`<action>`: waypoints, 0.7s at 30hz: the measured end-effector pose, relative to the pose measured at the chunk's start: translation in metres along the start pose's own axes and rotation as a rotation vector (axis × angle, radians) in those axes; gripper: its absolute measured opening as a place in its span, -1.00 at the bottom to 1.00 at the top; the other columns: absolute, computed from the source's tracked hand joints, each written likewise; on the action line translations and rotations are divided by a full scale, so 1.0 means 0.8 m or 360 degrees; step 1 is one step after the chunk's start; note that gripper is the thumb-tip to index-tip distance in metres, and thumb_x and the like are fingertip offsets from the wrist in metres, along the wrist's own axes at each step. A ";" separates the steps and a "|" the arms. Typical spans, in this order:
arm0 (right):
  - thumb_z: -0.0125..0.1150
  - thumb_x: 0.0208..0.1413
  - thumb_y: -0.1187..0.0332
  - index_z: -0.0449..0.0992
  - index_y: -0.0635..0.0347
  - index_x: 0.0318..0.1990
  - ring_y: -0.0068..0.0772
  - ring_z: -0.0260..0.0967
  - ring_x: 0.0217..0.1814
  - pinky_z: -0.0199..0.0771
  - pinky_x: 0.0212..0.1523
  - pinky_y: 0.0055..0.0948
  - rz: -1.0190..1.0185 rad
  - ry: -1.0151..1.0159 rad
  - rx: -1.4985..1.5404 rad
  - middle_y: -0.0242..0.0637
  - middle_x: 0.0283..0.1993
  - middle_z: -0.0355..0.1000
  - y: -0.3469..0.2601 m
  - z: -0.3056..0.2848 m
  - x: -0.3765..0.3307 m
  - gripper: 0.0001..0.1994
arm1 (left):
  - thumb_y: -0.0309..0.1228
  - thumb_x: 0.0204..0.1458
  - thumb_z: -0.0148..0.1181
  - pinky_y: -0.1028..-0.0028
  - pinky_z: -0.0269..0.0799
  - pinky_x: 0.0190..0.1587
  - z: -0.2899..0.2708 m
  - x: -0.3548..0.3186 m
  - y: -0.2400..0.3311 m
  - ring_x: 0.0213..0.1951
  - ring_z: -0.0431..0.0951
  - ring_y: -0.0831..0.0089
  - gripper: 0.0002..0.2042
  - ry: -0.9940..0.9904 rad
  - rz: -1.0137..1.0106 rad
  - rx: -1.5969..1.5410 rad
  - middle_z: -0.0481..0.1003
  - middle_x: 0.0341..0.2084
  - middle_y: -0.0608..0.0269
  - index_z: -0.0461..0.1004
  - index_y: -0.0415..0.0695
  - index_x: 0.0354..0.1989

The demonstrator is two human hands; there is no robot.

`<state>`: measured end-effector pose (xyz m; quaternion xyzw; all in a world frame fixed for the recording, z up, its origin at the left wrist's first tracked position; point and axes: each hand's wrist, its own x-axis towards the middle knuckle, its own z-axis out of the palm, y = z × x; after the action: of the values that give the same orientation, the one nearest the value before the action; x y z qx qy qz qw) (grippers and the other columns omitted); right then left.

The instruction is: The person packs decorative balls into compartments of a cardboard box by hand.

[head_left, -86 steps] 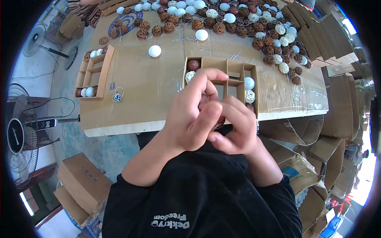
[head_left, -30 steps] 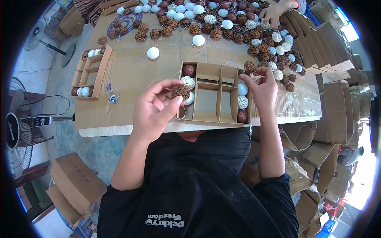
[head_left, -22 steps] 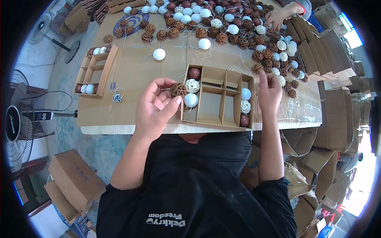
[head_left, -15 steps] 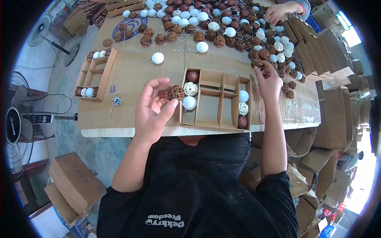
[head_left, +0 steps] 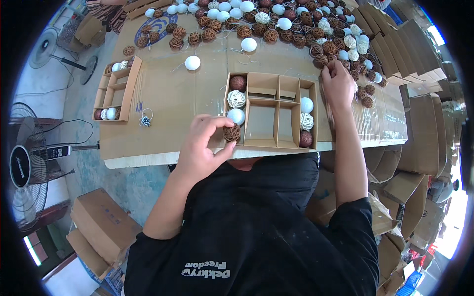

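Observation:
My left hand (head_left: 200,148) pinches a brown wicker ball (head_left: 231,132) between thumb and fingertips. It holds the ball at the near left corner of a divided cardboard box (head_left: 260,123). Above the ball, the box's left column holds a white ball (head_left: 236,116), a white wicker ball (head_left: 236,99) and a dark red glitter ball (head_left: 238,83). Three more balls stand in the right column: pale blue-white, white wicker and dark red. At the near right edge of the ball pile (head_left: 296,22), my right hand (head_left: 339,89) has its fingers closed; whatever is in them is hidden.
A second divided box (head_left: 129,93) with balls in its end compartments sits at the left of the table. Two white balls (head_left: 192,62) (head_left: 249,44) lie beyond my box. A small blue-white pinecone ornament (head_left: 145,121) rests on the left. Stacked cardboard trays (head_left: 405,49) stand at the right.
My left hand has brought the brown wicker ball right and nearer, to the box's near left corner. My right hand's fingers have closed at the pile. Another person's hand has left the upper right.

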<state>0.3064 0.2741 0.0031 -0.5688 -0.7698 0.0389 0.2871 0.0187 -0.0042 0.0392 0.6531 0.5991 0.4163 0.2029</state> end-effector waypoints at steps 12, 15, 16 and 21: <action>0.41 0.09 -0.09 0.57 0.07 0.11 0.02 0.60 -0.05 0.62 -0.06 -0.09 -0.0079 0.0012 -0.0153 -0.11 -0.05 0.61 -0.026 -0.004 0.004 -0.45 | -0.41 -0.06 0.53 0.27 0.45 -0.03 0.004 0.006 0.008 -0.06 0.50 0.20 -0.67 -0.0036 0.0094 0.0286 0.54 -0.14 0.22 0.64 -0.19 -0.10; 0.42 0.07 -0.07 0.59 0.07 0.10 -0.01 0.61 -0.04 0.62 -0.06 -0.09 -0.0110 0.0012 -0.0126 -0.13 -0.04 0.61 -0.027 -0.004 0.007 -0.46 | -0.41 -0.03 0.52 0.31 0.46 -0.13 0.013 0.005 0.010 -0.14 0.52 0.24 -0.70 -0.0028 0.0003 0.0240 0.54 -0.17 0.21 0.65 -0.19 -0.12; 0.43 0.07 -0.06 0.60 0.07 0.09 -0.03 0.61 -0.04 0.62 -0.06 -0.10 -0.0139 0.0012 -0.0118 -0.14 -0.04 0.61 -0.026 -0.005 0.007 -0.47 | -0.41 -0.02 0.52 0.32 0.47 -0.16 0.014 0.005 0.011 -0.18 0.53 0.24 -0.71 -0.0024 -0.0073 0.0174 0.54 -0.19 0.21 0.65 -0.20 -0.13; 0.44 0.10 0.08 0.63 0.11 0.05 -0.14 0.61 -0.12 0.61 -0.10 -0.18 -0.0038 -0.0004 0.0114 -0.17 -0.11 0.61 -0.023 -0.020 0.003 -0.56 | -0.39 0.03 0.47 0.25 0.49 -0.17 0.013 0.014 0.014 -0.23 0.55 0.17 -0.78 -0.0096 -0.0116 0.0154 0.55 -0.29 0.21 0.64 -0.19 -0.19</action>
<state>0.2981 0.2651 0.0247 -0.5488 -0.7750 0.0638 0.3068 0.0331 0.0066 0.0449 0.6522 0.6355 0.3594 0.2041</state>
